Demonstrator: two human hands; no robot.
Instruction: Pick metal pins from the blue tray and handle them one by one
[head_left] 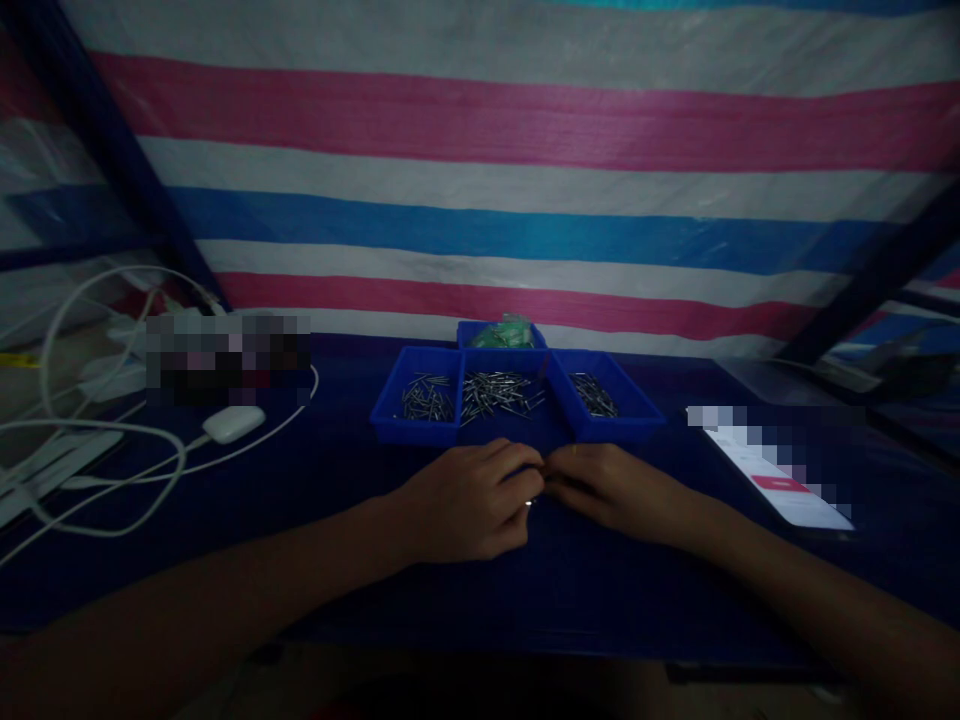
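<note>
My left hand (480, 502) is closed just in front of the blue bins, its fingers curled in. A small shiny metal piece (531, 502) shows at its fingertips; the rest of it is hidden. Fingertip to fingertip with it, my right hand (611, 487) is also closed in a pinch, and what it holds, if anything, cannot be seen. Thin silver nail-like pieces (495, 392) lie in a heap between two bins. More such pieces are in the left blue bin (420, 430) and in the right blue bin (619, 430).
Behind the heap, another blue bin (463, 333) holds a green-tinted plastic bag (506, 331). White cables (184, 460) and a white adapter (234, 424) lie at the left. A lit phone (780, 485) rests on the blue table (570, 610) at the right. Striped sheeting (525, 180) hangs behind.
</note>
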